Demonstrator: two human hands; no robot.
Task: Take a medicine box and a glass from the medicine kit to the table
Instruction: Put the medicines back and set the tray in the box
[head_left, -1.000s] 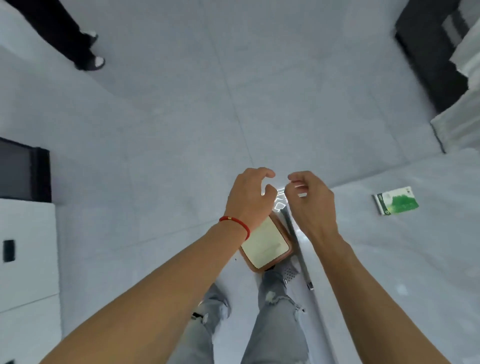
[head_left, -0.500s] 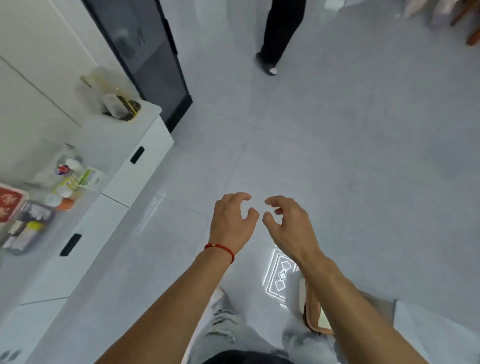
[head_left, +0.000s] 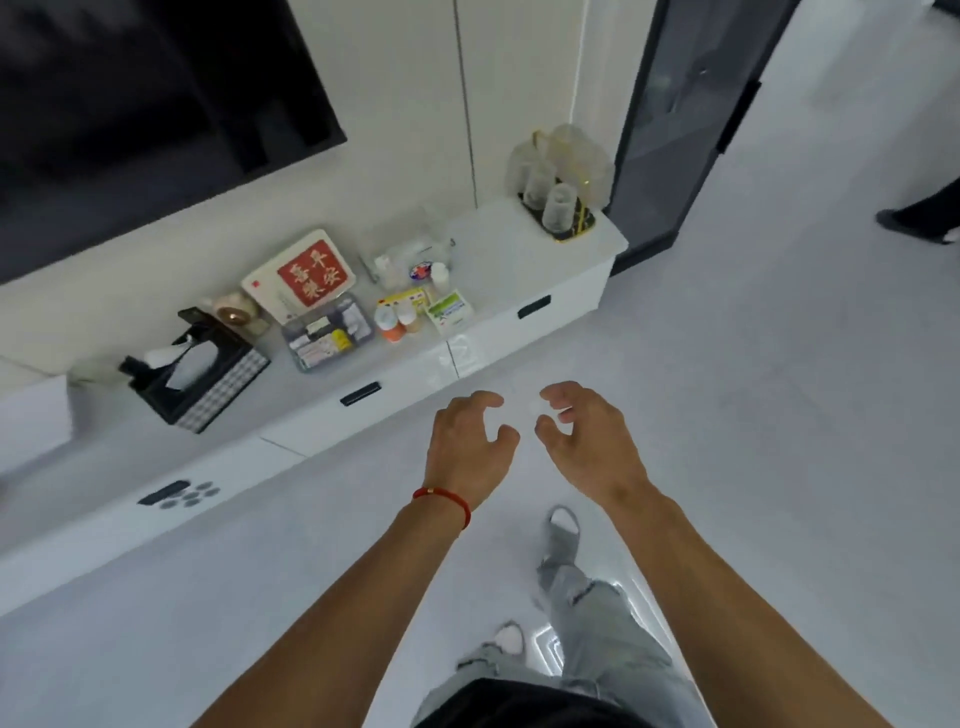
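Left hand (head_left: 470, 447) and right hand (head_left: 587, 441) hover over the floor, fingers loosely curled, holding nothing. The green-and-white cardboard medicine box (head_left: 450, 310) lies on the long white bench (head_left: 519, 249), beside small orange-capped bottles (head_left: 397, 321). Clear glasses (head_left: 558, 208) stand in a rack at the bench end. Risk: crowded items may topple during the reach; smooth glass may slip.

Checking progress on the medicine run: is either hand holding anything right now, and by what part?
Nothing is held. The left hand and right hand hover loosely curled above the floor, short of the cabinet.
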